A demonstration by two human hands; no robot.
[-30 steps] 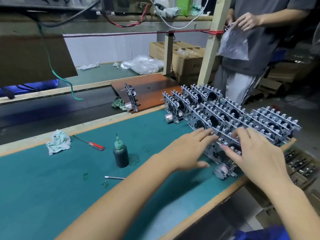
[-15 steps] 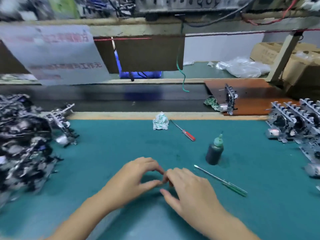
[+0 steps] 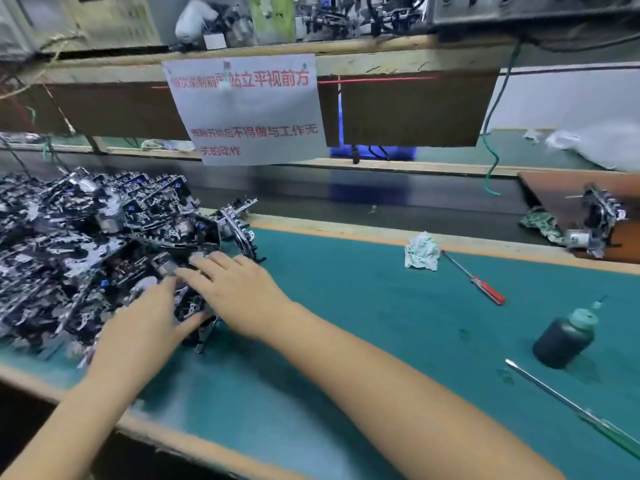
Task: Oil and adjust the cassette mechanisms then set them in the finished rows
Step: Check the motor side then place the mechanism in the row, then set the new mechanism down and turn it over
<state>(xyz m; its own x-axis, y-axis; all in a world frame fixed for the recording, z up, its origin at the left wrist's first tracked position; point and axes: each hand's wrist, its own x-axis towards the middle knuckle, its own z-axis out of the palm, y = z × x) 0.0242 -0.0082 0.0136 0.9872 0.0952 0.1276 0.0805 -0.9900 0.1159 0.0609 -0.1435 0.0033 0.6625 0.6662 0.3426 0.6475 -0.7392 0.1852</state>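
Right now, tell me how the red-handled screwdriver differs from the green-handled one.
The red-handled screwdriver lies far back beside the crumpled rag; the green-handled screwdriver lies nearer, in front of the oil bottle. The red one looks shorter, the green one longer. Both lie flat on the green mat, untouched, slanting alike.

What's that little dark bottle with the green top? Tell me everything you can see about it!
The oil bottle is small and round, with a dark, nearly black body that looks like plastic. On top sits a pale green cap ending in a thin pointed nozzle. It stands on the green mat, leaning a little in this wide view, at the right side of the bench. Nothing touches it: a long thin screwdriver lies just in front, and both hands are far off at the pile.
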